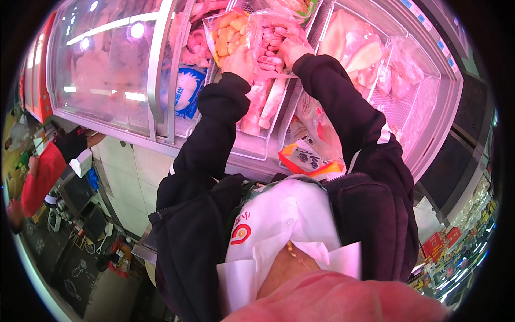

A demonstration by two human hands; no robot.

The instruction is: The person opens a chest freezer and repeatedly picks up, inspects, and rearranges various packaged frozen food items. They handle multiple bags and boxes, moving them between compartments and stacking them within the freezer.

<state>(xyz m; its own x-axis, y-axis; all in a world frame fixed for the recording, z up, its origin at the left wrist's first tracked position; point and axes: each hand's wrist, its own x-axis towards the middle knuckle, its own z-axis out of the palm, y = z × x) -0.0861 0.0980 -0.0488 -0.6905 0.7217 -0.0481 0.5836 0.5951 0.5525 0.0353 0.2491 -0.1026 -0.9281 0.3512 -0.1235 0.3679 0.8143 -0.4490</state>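
Observation:
Both of my hands reach into a chest freezer under pink light. A clear plastic bag (271, 42) of small sausage-like pieces spans the space between them. My left hand (240, 64) is closed on its left edge, against a bag of yellow-orange pieces (230, 34). On the opposite edge, my right hand (294, 51) grips the film; some fingertips are hidden. Below the clear bag, long pale pieces of frozen food (261, 105) lie in a white wire basket (251, 147).
Left of my arms is the freezer's sliding glass lid (104, 68), with a blue food bag (187, 90) beside its frame. At right, wire dividers separate bagged meat (402, 72). A printed bag (310, 159) lies by the front rim. A person in a red sleeve (42, 177) is far left.

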